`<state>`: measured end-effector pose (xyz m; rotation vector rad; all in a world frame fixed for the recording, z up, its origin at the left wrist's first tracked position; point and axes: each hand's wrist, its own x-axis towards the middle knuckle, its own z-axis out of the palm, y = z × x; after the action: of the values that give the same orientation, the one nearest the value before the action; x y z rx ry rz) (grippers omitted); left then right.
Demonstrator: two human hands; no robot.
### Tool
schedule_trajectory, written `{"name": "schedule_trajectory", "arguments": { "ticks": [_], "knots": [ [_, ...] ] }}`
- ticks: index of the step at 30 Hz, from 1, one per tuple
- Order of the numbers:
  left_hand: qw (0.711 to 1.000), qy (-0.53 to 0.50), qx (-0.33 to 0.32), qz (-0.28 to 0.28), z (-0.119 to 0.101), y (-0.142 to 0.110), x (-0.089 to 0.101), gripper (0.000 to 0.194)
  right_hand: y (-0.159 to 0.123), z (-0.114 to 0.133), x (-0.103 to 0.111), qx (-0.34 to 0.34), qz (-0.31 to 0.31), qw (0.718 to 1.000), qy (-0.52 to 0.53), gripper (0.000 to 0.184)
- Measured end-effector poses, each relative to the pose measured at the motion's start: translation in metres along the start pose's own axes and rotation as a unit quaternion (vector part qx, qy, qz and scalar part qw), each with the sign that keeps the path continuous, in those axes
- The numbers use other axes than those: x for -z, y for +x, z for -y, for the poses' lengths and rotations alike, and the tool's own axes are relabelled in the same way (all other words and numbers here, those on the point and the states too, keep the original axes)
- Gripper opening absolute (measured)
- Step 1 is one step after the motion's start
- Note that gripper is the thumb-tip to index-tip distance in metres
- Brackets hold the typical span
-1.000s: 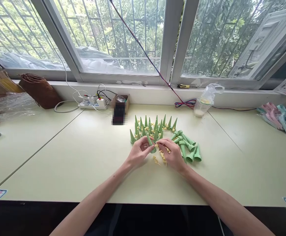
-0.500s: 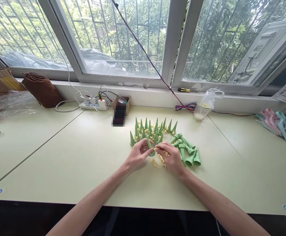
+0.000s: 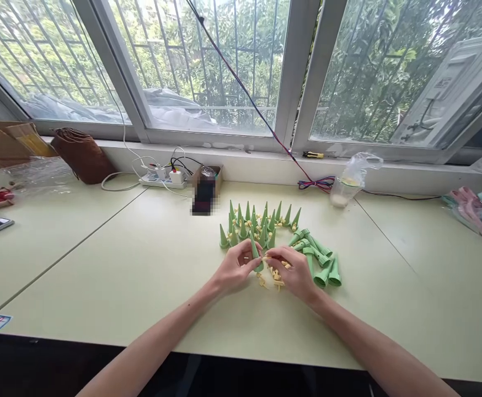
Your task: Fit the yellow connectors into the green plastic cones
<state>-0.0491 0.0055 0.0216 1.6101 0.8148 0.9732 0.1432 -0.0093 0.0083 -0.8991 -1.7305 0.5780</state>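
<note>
cone [image 3: 255,249], green, over bench [image 3: 142,292]: left hand [image 3: 236,266] closed round it; right hand [image 3: 294,271], grip pinched on yellow piece [image 3: 264,258] at cone's side; step apparently fitting; next calls for steady pressure.

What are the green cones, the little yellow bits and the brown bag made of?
Green cones: probably hard plastic with a smooth, dull finish; the colour is even and the shapes match.
Yellow bits: likely plastic too, as they're evenly coloured, but too small to be sure.
Brown bag: perhaps leather or thick cloth, mostly matte, with soft folds at its top.
</note>
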Motion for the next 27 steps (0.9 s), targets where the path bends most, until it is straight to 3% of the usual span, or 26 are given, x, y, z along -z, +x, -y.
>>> {"name": "schedule_trajectory", "arguments": {
  "ticks": [14, 27],
  "knots": [
    [0.982, 0.180, -0.049, -0.030, -0.0072, 0.0002, -0.0004, 0.015, 0.0011, 0.0011, 0.0006, 0.015, 0.043, 0.998, -0.032, 0.011],
    [0.989, 0.138, -0.022, -0.058, -0.0071, 0.0013, 0.0037, 0.025, 0.0032, -0.0029, 0.0084, 0.066, 0.111, 0.988, -0.086, 0.020]
  ]
}}
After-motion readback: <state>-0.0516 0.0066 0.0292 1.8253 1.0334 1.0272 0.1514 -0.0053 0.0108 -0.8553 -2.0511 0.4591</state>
